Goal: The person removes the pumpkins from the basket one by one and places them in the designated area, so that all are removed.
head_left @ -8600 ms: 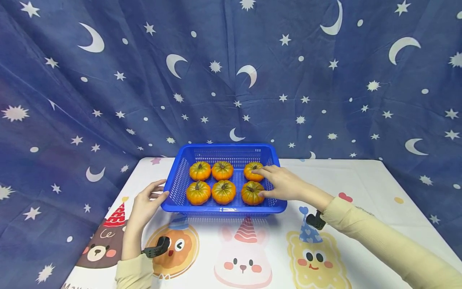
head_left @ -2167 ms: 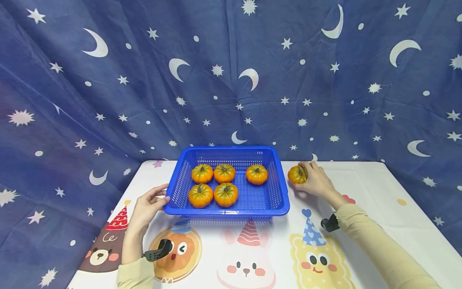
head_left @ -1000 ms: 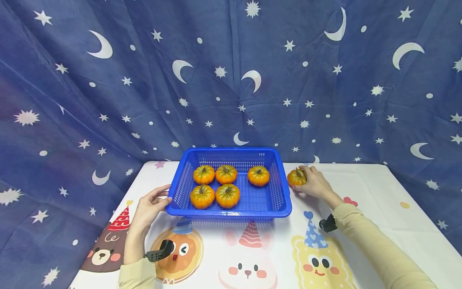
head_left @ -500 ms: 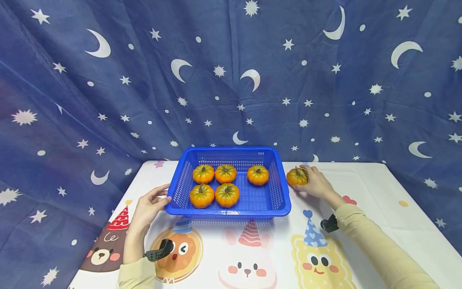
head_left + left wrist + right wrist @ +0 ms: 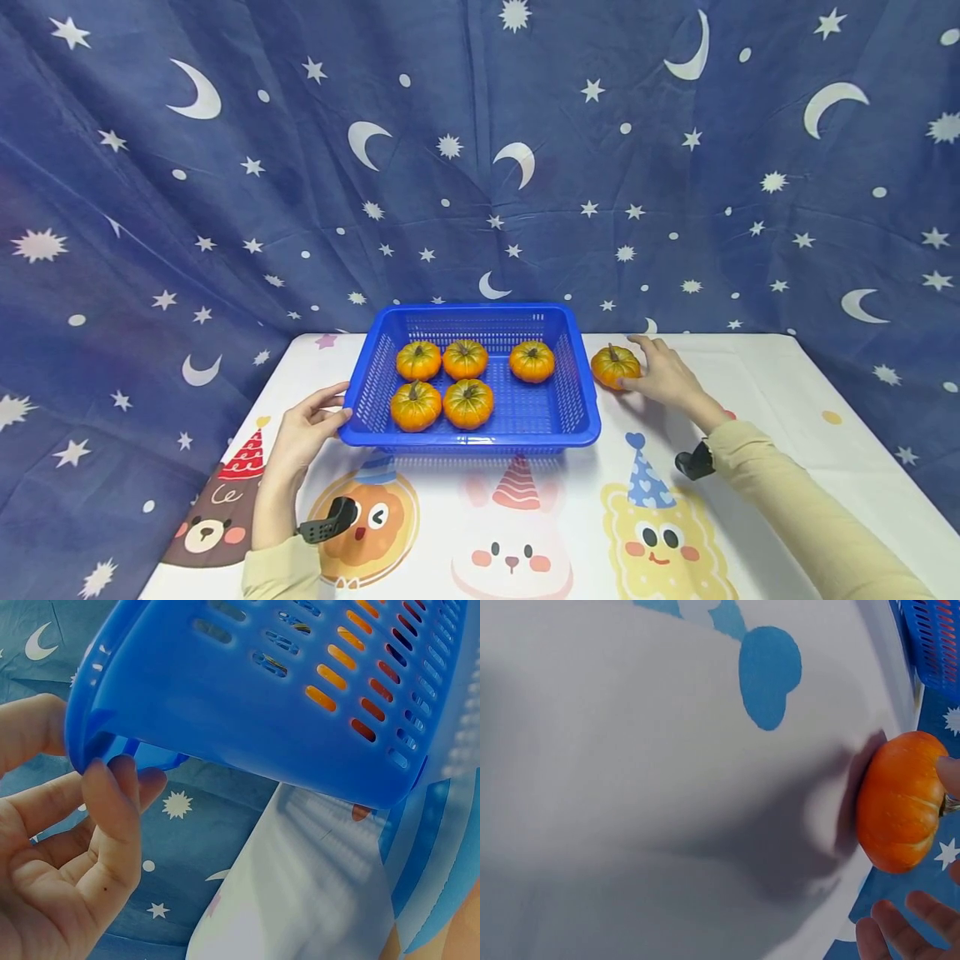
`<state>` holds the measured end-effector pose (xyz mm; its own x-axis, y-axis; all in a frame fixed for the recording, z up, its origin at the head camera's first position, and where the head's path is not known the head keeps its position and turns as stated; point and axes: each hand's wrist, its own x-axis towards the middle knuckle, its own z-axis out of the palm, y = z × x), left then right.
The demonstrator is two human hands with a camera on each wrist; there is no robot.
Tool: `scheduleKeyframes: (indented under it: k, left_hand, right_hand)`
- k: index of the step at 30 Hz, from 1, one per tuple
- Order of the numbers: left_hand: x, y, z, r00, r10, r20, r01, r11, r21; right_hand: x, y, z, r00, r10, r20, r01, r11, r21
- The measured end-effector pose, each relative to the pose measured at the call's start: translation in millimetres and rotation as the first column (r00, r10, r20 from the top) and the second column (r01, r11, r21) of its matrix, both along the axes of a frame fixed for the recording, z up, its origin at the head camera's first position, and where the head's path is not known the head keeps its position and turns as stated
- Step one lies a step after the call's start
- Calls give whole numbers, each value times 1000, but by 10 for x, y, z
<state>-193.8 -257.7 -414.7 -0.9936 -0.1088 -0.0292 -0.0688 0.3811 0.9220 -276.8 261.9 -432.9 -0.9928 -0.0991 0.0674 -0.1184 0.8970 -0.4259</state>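
A blue plastic basket (image 5: 468, 440) with perforated walls stands at the middle of the table, holding several small orange pumpkins (image 5: 468, 404). At its left end, my left hand (image 5: 302, 435) grips the rim; the left wrist view shows the thumb and fingers (image 5: 112, 825) around the basket's edge (image 5: 195, 697). One more pumpkin (image 5: 615, 367) sits upright on the tablecloth just right of the basket. My right hand (image 5: 666, 382) is beside it with fingers spread. In the right wrist view the thumb (image 5: 951, 774) overlaps that pumpkin (image 5: 900, 802), while the other fingers are apart from it.
A white tablecloth (image 5: 750, 392) printed with cartoon faces covers the table. Behind it hangs a dark blue curtain (image 5: 480, 208) with moons and stars. Each wrist carries a small black camera (image 5: 330, 521).
One pumpkin from the basket's front right now sits outside, right of the basket. My right hand carried it there and has just loosened its fingers from it. The left hand stays at the rim.
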Motion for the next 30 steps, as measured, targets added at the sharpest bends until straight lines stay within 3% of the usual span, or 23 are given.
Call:
scheduleKeyframes:
  k: [16,30]
  left_hand:
    - [-1,0,-6,1000,-6,-7,6,1000,9]
    - [-4,0,-3,1000,2,14,-2,1000,5]
  right_hand:
    - [57,1,232,1000,22,-13,-22,999,29]
    - [98,-184,467,991,108,-79,-102,992,75]
